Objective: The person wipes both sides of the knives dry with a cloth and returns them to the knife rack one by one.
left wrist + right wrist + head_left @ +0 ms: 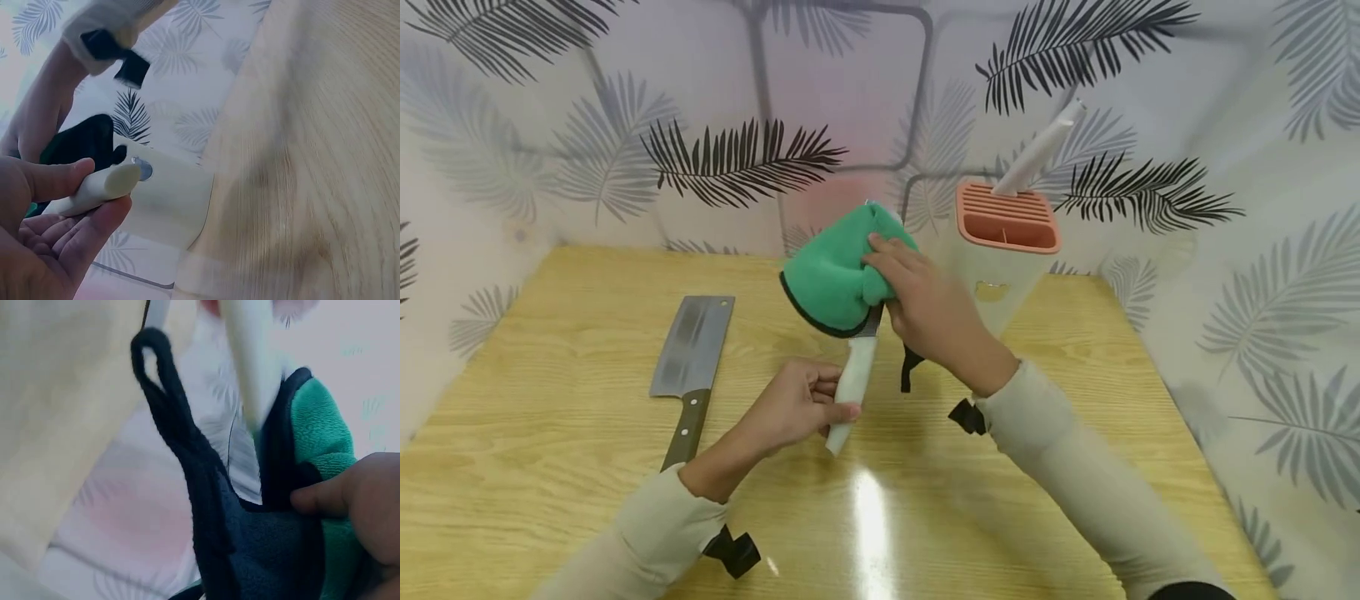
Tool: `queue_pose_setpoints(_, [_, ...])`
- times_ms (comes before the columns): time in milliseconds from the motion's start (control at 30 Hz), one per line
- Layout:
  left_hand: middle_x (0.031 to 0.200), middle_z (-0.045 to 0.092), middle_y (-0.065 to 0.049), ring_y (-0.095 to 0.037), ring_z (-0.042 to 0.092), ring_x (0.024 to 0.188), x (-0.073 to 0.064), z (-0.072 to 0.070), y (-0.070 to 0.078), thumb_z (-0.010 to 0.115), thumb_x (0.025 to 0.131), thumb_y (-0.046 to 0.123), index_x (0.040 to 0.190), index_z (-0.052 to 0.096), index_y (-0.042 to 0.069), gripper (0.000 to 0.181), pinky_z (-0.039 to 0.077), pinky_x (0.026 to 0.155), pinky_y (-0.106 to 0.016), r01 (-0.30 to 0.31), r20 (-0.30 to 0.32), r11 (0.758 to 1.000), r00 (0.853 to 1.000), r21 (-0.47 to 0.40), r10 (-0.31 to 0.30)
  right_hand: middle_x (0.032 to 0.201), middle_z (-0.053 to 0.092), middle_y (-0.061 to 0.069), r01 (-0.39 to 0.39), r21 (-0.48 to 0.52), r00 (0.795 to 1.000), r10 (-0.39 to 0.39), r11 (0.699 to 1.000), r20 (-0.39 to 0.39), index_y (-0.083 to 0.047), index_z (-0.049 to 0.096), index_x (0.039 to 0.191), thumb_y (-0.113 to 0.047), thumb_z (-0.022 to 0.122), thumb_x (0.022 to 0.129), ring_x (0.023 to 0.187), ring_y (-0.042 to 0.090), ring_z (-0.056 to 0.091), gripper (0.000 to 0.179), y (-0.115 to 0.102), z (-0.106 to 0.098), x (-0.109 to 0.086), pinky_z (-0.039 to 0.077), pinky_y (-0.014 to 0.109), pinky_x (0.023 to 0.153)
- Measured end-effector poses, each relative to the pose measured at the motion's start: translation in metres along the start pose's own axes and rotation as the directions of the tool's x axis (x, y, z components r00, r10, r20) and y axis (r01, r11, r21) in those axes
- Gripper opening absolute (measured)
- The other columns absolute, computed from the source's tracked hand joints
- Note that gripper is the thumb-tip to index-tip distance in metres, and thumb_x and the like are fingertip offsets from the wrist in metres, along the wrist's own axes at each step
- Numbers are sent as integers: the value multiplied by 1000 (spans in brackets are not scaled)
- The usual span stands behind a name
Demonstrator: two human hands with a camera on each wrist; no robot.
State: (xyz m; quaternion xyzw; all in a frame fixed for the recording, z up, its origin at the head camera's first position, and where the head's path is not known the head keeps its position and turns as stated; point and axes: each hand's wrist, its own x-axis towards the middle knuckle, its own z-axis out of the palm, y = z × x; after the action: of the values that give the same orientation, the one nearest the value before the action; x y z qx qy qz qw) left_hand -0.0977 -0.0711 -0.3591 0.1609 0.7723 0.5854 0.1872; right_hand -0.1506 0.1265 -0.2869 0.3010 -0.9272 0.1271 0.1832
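Note:
My left hand [793, 408] pinches the pale handle of a knife [856, 375] between thumb and fingers, with the handle's butt toward me. In the left wrist view the rounded end of the knife handle [122, 181] sticks out past the fingertips. My right hand [936, 312] grips a green cloth [831, 271] with black edging, folded around the knife's blade. Only a short stretch of blade shows by the handle; the cloth hides most of the rest. The right wrist view shows the cloth's dark grey underside and a black hanging loop [169, 394].
A cleaver [692, 346] with a brown riveted handle lies left on the wooden table [587, 483], partly behind my left wrist. Behind my right hand stands a pale knife holder [1000, 279] with an orange slotted top; a white handle [1041, 150] rises from it. Leaf-patterned fabric surrounds the table.

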Motion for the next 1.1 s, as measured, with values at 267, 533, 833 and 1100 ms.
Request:
queue_pose_setpoints(267, [113, 72, -28, -22, 75, 86, 1, 2, -1, 72, 89, 3, 131, 59, -10, 45, 61, 63, -34, 12, 22, 997, 1000, -81, -11, 149, 51, 10, -237, 671, 935, 353, 703, -40, -7, 48, 146, -4, 51, 100, 132, 26, 52, 45, 30, 1, 17, 48, 40, 99])
queue_pose_setpoints(533, [106, 75, -24, -19, 73, 83, 4, 0, 0, 70, 91, 4, 123, 64, -9, 35, 61, 63, -35, 63, 77, 987, 996, -149, -52, 106, 63, -3, -152, 909, 858, 404, -389, 317, -14, 52, 113, -7, 35, 102, 96, 11, 64, 21, 34, 16, 14, 55, 24, 84])
queue_pose_setpoints(833, [104, 73, -28, -18, 73, 81, 4, -5, 3, 66, 94, 3, 127, 60, -10, 36, 61, 62, -35, 44, 125, 987, 992, -155, -25, 87, 68, -1, -210, 811, 869, 276, -546, 411, -11, 52, 98, -12, 26, 98, 76, 13, 67, 26, 36, 25, 2, 57, 25, 70])
queue_pose_setpoints(1100, [106, 72, -30, -15, 73, 79, 6, -15, 8, 63, 97, 7, 125, 60, -11, 33, 61, 61, -33, 43, 141, 985, 990, -168, -19, 82, 67, -1, -275, 795, 869, 214, -541, 447, -11, 53, 92, -9, 24, 96, 72, 11, 66, 29, 28, 39, -12, 57, 24, 68])
